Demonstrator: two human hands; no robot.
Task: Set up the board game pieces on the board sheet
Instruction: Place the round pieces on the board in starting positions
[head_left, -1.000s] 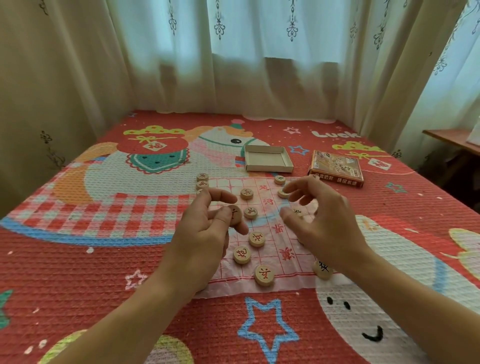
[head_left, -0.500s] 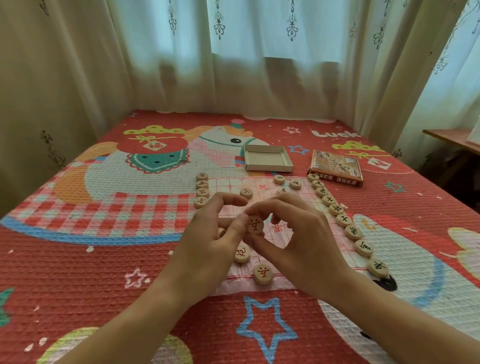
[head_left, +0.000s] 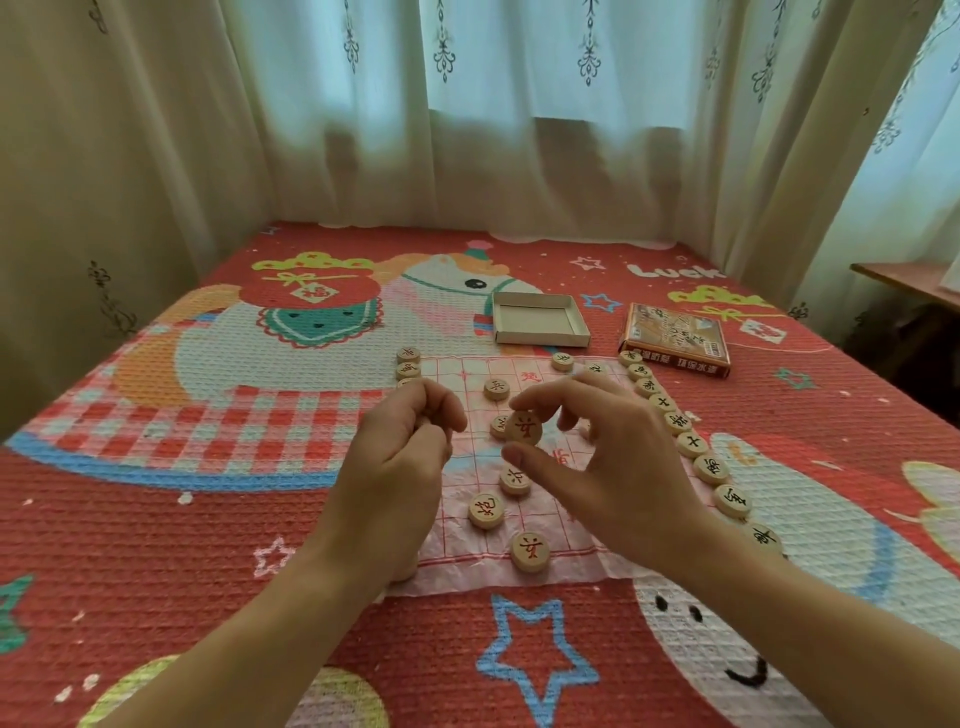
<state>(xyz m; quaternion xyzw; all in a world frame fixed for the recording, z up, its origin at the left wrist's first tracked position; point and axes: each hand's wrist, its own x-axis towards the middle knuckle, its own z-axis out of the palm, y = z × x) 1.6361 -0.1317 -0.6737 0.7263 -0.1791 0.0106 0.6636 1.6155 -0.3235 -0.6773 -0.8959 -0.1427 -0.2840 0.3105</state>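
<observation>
Right hand (head_left: 626, 470) pinches a red-marked piece (head_left: 523, 427) by its rim above the middle of the board sheet (head_left: 519, 569).

Thumb and forefinger hold the disc with its face towards the camera, and the other fingers are fanned out. The left hand (head_left: 397, 470) hangs beside it over the sheet's left edge with its fingers curled in; whether it holds anything cannot be told. The sheet lies flat on the red cartoon mat (head_left: 156, 519), with loose discs (head_left: 486, 510) scattered on its grid. A row of black-marked discs (head_left: 691, 443) runs along its right edge, and a few more discs (head_left: 409, 355) sit at its far left corner. Just past the sheet's far edge an open cardboard tray (head_left: 540, 325) shows its pale floor. To the right of the tray, near the sheet's far right corner, lies a printed box (head_left: 675, 340), face up; what is in it is hidden.
</observation>
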